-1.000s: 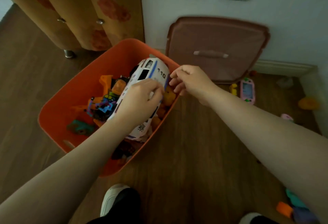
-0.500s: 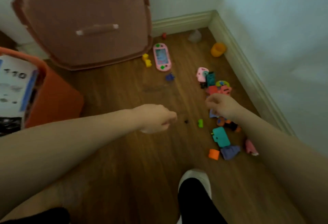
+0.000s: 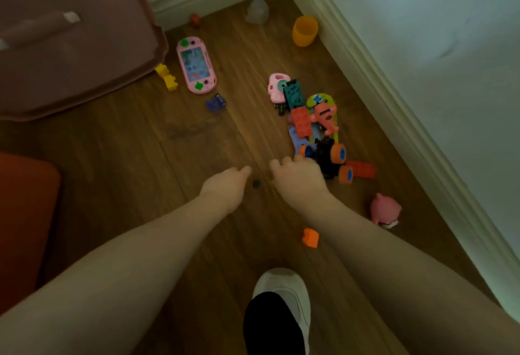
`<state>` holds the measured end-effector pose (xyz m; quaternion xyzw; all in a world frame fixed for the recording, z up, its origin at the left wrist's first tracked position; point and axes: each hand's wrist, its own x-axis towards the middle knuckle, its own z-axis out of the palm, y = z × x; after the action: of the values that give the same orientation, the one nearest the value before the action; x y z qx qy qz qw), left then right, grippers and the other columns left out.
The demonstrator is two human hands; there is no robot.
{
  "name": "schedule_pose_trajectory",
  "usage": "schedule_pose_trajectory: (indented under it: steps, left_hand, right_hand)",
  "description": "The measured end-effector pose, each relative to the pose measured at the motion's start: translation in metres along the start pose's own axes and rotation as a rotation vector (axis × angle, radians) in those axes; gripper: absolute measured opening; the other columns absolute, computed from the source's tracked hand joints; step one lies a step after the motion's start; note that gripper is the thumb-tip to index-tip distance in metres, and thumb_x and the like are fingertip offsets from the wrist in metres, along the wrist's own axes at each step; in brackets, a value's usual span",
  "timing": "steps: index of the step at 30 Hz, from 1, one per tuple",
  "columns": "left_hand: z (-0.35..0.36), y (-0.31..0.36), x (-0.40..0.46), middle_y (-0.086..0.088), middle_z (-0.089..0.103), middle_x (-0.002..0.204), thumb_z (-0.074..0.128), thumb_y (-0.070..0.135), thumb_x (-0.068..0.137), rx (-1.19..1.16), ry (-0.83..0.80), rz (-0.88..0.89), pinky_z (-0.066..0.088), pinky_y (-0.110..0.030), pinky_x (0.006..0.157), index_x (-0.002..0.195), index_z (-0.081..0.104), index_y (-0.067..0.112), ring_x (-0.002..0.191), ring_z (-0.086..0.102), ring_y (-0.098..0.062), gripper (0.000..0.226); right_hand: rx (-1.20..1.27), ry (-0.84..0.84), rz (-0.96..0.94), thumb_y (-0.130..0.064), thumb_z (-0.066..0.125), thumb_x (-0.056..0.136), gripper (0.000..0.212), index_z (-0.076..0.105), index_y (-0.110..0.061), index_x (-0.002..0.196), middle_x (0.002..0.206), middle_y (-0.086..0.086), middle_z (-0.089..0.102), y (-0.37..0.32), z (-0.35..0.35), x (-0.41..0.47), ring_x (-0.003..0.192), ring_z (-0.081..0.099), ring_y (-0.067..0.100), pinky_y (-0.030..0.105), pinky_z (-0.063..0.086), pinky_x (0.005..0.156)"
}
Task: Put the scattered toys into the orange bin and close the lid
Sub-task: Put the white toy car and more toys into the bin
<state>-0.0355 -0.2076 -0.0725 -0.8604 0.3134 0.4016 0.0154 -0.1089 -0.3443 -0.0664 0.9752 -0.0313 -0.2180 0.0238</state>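
While both arms reach out low over the wooden floor (image 3: 135, 140), the two hands sit close together near the middle of it. The left hand (image 3: 225, 185) has its fingers curled in and holds nothing that I can see. The right hand (image 3: 298, 177) has its fingers bent down too, just beside a black toy truck with orange wheels (image 3: 329, 157), but I cannot tell if it grips anything. A tiny dark dot (image 3: 255, 183) lies on the floor between the hands.

The orange bin (image 3: 25, 219) shows only as a corner at the left edge of the floor. Its brown lid (image 3: 70, 53) leans against the far wall, off the bin.

Toys lie all about. A pink game toy (image 3: 196, 65) and a yellow block (image 3: 167, 77) lie near the lid. A small blue toy (image 3: 215, 103) is just below them. By the right wall there is a heap: a pink camera toy (image 3: 276, 87), a red block (image 3: 301, 122) and an orange figure (image 3: 325, 115). An orange cup (image 3: 304, 30) lies near the far corner. A pink pig toy (image 3: 385, 210) and a small orange block (image 3: 310, 237) lie nearer, on the right. A white shoe (image 3: 284, 290) stands at the near edge.
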Motion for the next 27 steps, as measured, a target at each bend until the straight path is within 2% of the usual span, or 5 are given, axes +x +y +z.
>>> schedule_pose_trajectory:
  steps: [9,15,18,23,27]
  left_hand:
    - [0.018,0.012,0.013,-0.011,0.039,0.127,0.039,0.016,0.096,0.073,-0.011,0.100,0.050,-0.038,0.077,0.139,0.029,0.024,0.097,0.053,-0.028,0.045]
    - [0.013,0.026,0.019,-0.018,0.035,0.132,0.036,0.008,0.096,0.101,-0.074,0.072,0.047,-0.044,0.088,0.132,0.035,0.009,0.102,0.053,-0.035,0.035]
    - [0.005,0.032,0.024,-0.022,0.035,0.135,0.036,0.003,0.094,0.076,-0.104,0.072,0.045,-0.041,0.091,0.128,0.038,0.003,0.108,0.052,-0.037,0.034]
    - [-0.019,0.056,0.034,-0.019,0.055,0.110,0.040,0.010,0.095,-0.180,-0.061,0.165,0.038,-0.028,0.070,0.110,0.045,0.002,0.096,0.054,-0.030,0.018]
    - [-0.026,0.087,0.051,-0.026,0.055,0.106,0.039,0.020,0.098,-0.371,0.114,0.093,0.030,-0.030,0.061,0.104,0.041,0.000,0.092,0.054,-0.037,0.021]
  right_hand:
    - [0.423,-0.179,0.133,0.002,0.043,0.089,0.038,0.036,-0.010,0.124,0.118,0.015,0.045,0.004,0.016,0.008,0.103,0.052,0.036,0.038,0.038,0.062]
    - [0.700,0.211,0.269,-0.001,0.045,0.084,0.012,0.038,-0.010,0.090,0.092,0.012,0.050,0.041,-0.007,-0.005,0.072,0.049,0.031,0.033,0.024,0.053]
    - [0.646,0.267,0.385,0.000,0.045,0.083,0.015,0.042,-0.008,0.095,0.077,0.009,0.047,0.072,-0.003,-0.013,0.069,0.048,0.031,0.034,0.024,0.053]
    - [0.821,0.207,0.629,-0.029,0.049,0.090,0.039,0.033,-0.012,0.121,0.089,0.011,0.059,0.116,0.016,-0.030,0.078,0.059,0.034,0.032,0.037,0.056]
    - [0.785,-0.003,0.610,-0.059,0.059,0.079,0.071,0.033,-0.012,0.125,0.107,0.012,0.059,0.126,0.020,-0.031,0.095,0.058,0.032,0.039,0.048,0.067]
